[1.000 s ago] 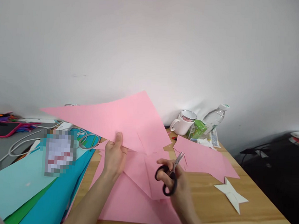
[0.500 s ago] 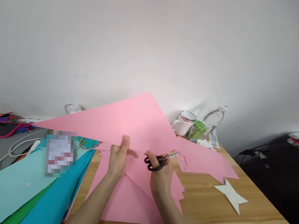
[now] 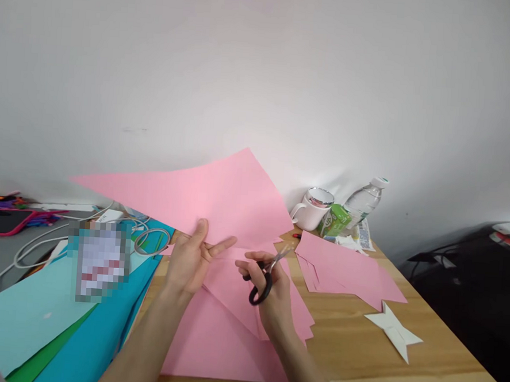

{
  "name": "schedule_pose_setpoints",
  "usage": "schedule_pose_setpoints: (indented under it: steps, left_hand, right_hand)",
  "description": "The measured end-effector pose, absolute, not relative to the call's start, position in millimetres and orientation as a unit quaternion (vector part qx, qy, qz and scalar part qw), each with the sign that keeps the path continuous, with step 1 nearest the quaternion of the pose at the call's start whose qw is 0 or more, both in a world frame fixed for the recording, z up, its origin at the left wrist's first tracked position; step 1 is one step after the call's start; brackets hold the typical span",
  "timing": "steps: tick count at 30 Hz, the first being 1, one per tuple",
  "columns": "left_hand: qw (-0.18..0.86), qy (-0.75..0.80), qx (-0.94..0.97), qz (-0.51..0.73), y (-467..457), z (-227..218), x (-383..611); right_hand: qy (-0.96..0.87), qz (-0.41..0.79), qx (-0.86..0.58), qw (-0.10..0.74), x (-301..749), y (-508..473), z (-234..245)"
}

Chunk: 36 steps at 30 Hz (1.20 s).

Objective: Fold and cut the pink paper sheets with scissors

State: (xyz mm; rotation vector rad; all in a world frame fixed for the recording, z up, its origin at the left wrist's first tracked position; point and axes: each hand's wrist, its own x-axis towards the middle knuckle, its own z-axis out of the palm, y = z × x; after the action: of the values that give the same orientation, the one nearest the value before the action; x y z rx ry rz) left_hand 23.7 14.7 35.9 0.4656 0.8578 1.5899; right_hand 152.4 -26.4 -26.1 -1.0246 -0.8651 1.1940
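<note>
My left hand [image 3: 190, 259] pinches the lower edge of a large pink paper sheet [image 3: 212, 191], thumb on top and the index finger stretched out. The sheet is lifted in front of the wall and bends upward. In my right hand [image 3: 274, 296] is a pair of scissors [image 3: 267, 275] with black handles, its blades pointing up and slightly right, apart from the sheet. Under both hands lie several more pink sheets [image 3: 223, 345] on the wooden table [image 3: 342, 317].
Cut pink pieces [image 3: 345, 266] and a folded white paper shape [image 3: 395, 333] lie on the right. Behind them stand a white mug [image 3: 313, 209], a green box [image 3: 336, 220] and a water bottle [image 3: 364, 203]. Coloured sheets [image 3: 18, 318], cables and a phone [image 3: 2, 221] are on the left.
My left hand has moved left and turned palm up, and the held sheet has shifted and curled. The scissors have tilted from pointing right to pointing more upward.
</note>
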Motion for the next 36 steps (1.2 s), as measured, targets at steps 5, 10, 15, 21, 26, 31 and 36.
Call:
schedule_pose_setpoints:
  steps: [5, 10, 15, 21, 26, 31, 36]
  left_hand:
    - [0.579, 0.391, 0.166, 0.696, 23.5, 61.8, 7.7]
    - [0.592, 0.410, 0.159, 0.675, 23.2, 75.2, 7.8]
    - [0.613, 0.385, 0.184, 0.665, 19.3, 68.7, 20.3]
    - [0.642, 0.389, 0.153, 0.643, 21.1, 72.3, 26.5]
    - [0.683, 0.441, 0.070, 0.579, 28.1, 83.9, 28.7]
    - [0.679, 0.412, 0.083, 0.602, 29.1, 79.1, 25.7]
    - [0.705, 0.340, 0.219, 0.583, 25.3, 69.2, 16.5]
  right_hand:
    - [-0.501, 0.520, -0.412, 0.555, 161.6, -40.4, -28.6]
    - [-0.415, 0.508, -0.456, 0.601, 161.0, -31.5, -9.9]
    - [-0.288, 0.552, -0.379, 0.684, 148.3, -7.9, 5.5]
    - [-0.313, 0.516, -0.407, 0.685, 144.2, -4.1, 3.8]
    - [-0.368, 0.461, -0.421, 0.689, 146.5, -5.9, 0.5]
    - [-0.355, 0.449, -0.434, 0.696, 143.5, -5.2, -2.0]
    - [-0.337, 0.459, -0.427, 0.703, 135.8, -6.1, -2.3]
